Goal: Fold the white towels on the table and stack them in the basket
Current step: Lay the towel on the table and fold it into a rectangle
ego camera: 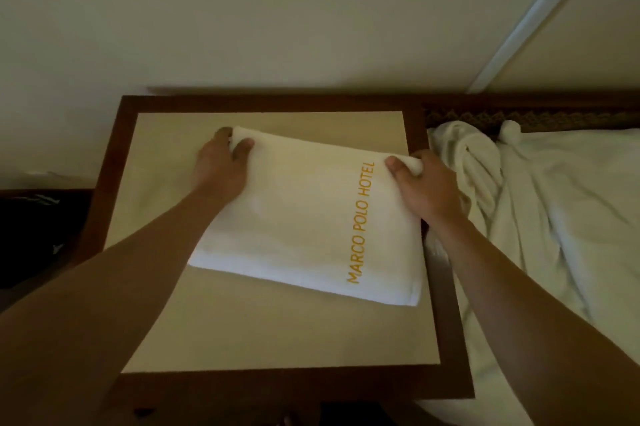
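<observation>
A white towel (304,221) with yellow "MARCO POLO HOTEL" lettering lies folded flat on the beige table top (263,332), slightly skewed. My left hand (221,162) pinches its far left corner between thumb and fingers. At the far right corner my right hand (422,186) grips the towel's edge, thumb on top. The towel's right edge reaches the table's dark wooden rim. No basket is in view.
The table has a dark brown wooden frame (446,321) and stands against a pale wall. To the right, rumpled white cloth (540,217) lies on a bed with a dark headboard (519,110). A dark object (34,235) sits low at the left.
</observation>
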A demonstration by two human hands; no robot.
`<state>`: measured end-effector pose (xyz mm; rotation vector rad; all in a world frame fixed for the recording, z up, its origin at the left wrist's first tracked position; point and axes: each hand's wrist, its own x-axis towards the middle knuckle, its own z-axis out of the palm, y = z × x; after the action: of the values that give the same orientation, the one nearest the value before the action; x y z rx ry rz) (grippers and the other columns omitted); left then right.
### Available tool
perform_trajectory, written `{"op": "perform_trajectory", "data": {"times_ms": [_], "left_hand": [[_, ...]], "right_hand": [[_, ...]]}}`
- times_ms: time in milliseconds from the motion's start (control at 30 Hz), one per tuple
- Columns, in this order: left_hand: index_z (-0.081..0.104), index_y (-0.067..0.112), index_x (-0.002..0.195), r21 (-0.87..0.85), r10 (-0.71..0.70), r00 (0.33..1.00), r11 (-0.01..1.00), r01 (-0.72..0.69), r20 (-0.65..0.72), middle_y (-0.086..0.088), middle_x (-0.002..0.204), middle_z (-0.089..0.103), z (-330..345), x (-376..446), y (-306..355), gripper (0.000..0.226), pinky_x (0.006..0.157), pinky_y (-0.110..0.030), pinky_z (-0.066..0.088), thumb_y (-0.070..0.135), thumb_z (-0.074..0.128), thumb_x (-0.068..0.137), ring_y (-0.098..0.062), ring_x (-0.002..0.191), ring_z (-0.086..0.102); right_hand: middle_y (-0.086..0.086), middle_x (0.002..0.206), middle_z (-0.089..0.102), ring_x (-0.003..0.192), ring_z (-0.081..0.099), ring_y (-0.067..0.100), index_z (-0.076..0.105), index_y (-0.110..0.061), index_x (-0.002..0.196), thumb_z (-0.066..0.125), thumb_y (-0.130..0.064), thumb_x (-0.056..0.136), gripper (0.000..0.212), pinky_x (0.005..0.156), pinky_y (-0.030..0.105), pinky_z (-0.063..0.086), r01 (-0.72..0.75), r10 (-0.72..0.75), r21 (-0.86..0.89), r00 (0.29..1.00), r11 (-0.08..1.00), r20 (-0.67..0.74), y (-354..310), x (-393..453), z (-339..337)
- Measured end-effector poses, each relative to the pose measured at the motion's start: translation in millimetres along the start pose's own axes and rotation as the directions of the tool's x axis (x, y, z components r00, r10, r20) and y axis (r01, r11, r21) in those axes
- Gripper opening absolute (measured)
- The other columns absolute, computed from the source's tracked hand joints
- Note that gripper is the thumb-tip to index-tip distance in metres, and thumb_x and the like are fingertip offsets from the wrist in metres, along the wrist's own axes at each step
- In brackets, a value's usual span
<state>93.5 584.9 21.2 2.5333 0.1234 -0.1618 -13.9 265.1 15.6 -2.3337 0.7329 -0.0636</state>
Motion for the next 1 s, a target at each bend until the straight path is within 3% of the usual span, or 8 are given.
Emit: {"op": "perform_trajectory", "data": {"times_ms": [167, 400, 467, 533, 600, 700, 800, 1000], "left_hand": [[0.043, 0.023, 0.144, 0.353, 0.2, 0.967, 0.926, -0.135, -0.155, -0.008, 0.151, 0.045, -3, -30, 21, 0.048, 0.105, -0.052, 0.036, 0.047, 0.046, 0.103, -0.037, 0.131, 0.047], [0.034, 0.038, 0.154, 0.437, 0.382, 0.882, 0.768, -0.468, 0.274, 0.003, 0.17, 0.017, 18, -131, -22, 0.064, 0.117, -0.068, 0.009, 0.069, 0.026, 0.098, -0.031, 0.155, 0.017], [0.031, 0.038, 0.157, 0.444, 0.522, 0.762, 0.62, -0.647, 0.382, 0.004, 0.17, 0.016, -2, -102, -52, 0.064, 0.116, -0.069, 0.013, 0.067, 0.023, 0.1, -0.03, 0.156, 0.016], [0.032, 0.036, 0.158, 0.471, 0.558, 0.719, 0.545, -0.694, 0.414, 0.002, 0.17, 0.019, -24, -72, -72, 0.064, 0.116, -0.07, 0.011, 0.066, 0.022, 0.101, -0.033, 0.155, 0.019], [0.039, 0.033, 0.154, 0.512, 0.472, 0.822, 0.645, -0.568, 0.319, -0.001, 0.169, 0.023, -40, -55, -82, 0.063, 0.116, -0.069, 0.013, 0.065, 0.028, 0.1, -0.036, 0.153, 0.022], [0.041, 0.03, 0.149, 0.297, 0.179, 0.979, 0.934, -0.2, 0.096, -0.004, 0.163, 0.03, -47, -70, -82, 0.055, 0.113, -0.058, 0.031, 0.056, 0.045, 0.101, -0.036, 0.144, 0.035], [0.03, 0.032, 0.153, -0.076, -0.166, 0.979, 0.982, 0.175, 0.119, -0.007, 0.151, 0.041, -39, -113, -74, 0.062, 0.103, -0.05, 0.045, 0.053, 0.053, 0.099, -0.036, 0.127, 0.053], [0.02, 0.038, 0.151, -0.139, -0.145, 0.983, 0.977, 0.16, 0.112, -0.008, 0.141, 0.048, -37, -155, -78, 0.069, 0.091, -0.048, 0.05, 0.061, 0.054, 0.095, -0.033, 0.116, 0.057]], "right_hand": [[0.009, 0.115, 0.069, 0.105, 0.065, 0.035, 0.057, -0.013, 0.122, 0.053, -0.065, 0.095, 0.059, 0.077, 0.031, 0.042, -0.072, 0.071, -0.045, 0.997, 0.996, -0.036, -15, -12, 10], [0.007, 0.092, 0.066, 0.094, 0.065, 0.034, 0.057, -0.016, 0.088, 0.045, -0.074, 0.093, 0.059, 0.078, 0.038, 0.05, -0.082, 0.123, -0.163, 0.958, 0.983, 0.259, -12, -56, 2], [0.008, 0.08, 0.07, 0.08, 0.069, 0.034, 0.059, -0.016, 0.079, 0.044, -0.073, 0.094, 0.06, 0.071, 0.037, 0.054, -0.024, 0.106, -0.19, 0.894, 0.981, 0.436, -14, -78, -4], [0.007, 0.068, 0.072, 0.063, 0.071, 0.026, 0.065, -0.018, 0.08, 0.049, -0.065, 0.097, 0.053, 0.063, 0.035, 0.056, -0.037, 0.137, -0.164, 0.737, 0.986, 0.662, -22, -104, -6], [0.002, 0.067, 0.072, 0.06, 0.069, 0.018, 0.067, -0.019, 0.078, 0.056, -0.059, 0.094, 0.045, 0.067, 0.034, 0.056, 0.011, 0.148, -0.2, 0.635, 0.98, 0.758, -33, -121, -1], [-0.004, 0.087, 0.07, 0.078, 0.067, 0.017, 0.063, -0.018, 0.091, 0.06, -0.052, 0.09, 0.034, 0.068, 0.034, 0.051, -0.033, 0.143, -0.175, 0.73, 0.984, 0.668, -57, -126, 19], [0.001, 0.104, 0.064, 0.095, 0.065, 0.025, 0.053, -0.014, 0.111, 0.049, -0.067, 0.095, 0.056, 0.076, 0.038, 0.05, -0.182, 0.199, -0.086, 0.816, 0.98, 0.542, -83, -133, 41], [0.005, 0.091, 0.067, 0.076, 0.068, 0.029, 0.04, -0.017, 0.104, 0.036, -0.065, 0.099, 0.048, 0.061, 0.04, 0.054, -0.04, 0.074, -0.138, 0.966, 0.99, 0.249, -73, -174, 60]]}}
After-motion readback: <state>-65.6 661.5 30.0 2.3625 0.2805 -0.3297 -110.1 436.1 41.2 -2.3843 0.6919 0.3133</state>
